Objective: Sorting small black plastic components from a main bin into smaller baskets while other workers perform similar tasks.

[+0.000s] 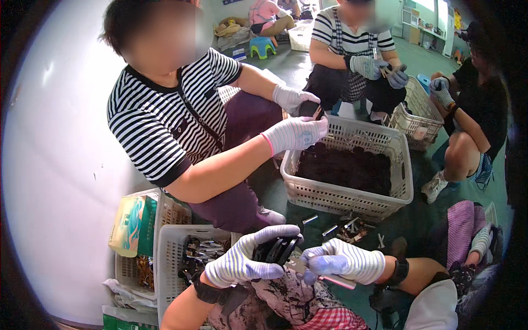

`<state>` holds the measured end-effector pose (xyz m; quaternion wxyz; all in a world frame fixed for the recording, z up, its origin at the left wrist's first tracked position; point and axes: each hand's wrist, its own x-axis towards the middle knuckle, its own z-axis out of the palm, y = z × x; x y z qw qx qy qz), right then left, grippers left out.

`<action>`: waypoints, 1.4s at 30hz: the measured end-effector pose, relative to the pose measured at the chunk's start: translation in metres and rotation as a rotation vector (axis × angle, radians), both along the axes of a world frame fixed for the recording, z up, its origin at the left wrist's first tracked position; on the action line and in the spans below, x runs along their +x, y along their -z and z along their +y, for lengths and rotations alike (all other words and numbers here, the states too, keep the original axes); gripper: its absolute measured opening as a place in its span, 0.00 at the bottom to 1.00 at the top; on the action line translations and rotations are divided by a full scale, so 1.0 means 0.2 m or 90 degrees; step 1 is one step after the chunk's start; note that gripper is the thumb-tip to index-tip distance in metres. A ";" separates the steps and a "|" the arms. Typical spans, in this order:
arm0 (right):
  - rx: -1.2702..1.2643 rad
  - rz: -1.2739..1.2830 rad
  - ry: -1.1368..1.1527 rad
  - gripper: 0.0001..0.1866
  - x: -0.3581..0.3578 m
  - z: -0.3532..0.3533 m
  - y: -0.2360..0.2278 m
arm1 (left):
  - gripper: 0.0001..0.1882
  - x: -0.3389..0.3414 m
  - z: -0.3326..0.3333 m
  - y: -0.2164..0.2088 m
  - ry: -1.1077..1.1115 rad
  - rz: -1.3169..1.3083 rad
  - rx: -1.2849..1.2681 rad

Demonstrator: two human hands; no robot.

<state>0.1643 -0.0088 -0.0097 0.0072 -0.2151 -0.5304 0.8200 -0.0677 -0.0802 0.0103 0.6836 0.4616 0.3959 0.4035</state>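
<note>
Your right grip [346,260] is closed on a silver metal piece [340,282]; your left grip [234,263] curls, partly spread, around a black part [274,251], just left of the right grip. Beyond both stands a pale crate [346,199].

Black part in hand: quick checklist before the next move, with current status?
1. Black part held: ok, in the left grip.
2. Metal piece held: ok, in the right grip.
3. Metal piece touching black part: cannot tell, they overlap in this view.
4. Both grips gloved: ok.
5. Facing worker's gloves out of the way: ok, apart from both grips.
6. Floor tidy: not ok, metal bits lie loose near the big crate.
</note>
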 end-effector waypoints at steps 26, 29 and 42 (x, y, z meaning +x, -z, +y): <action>0.023 -0.010 0.142 0.21 0.06 -0.01 0.05 | 0.33 0.01 0.02 0.03 0.111 0.043 -0.033; -0.103 0.175 0.287 0.30 0.14 0.02 0.13 | 0.30 -0.01 0.00 0.05 0.072 0.040 0.033; 0.418 0.506 0.440 0.29 -0.29 -0.32 -0.09 | 0.38 0.04 -0.37 -0.22 0.042 0.073 0.467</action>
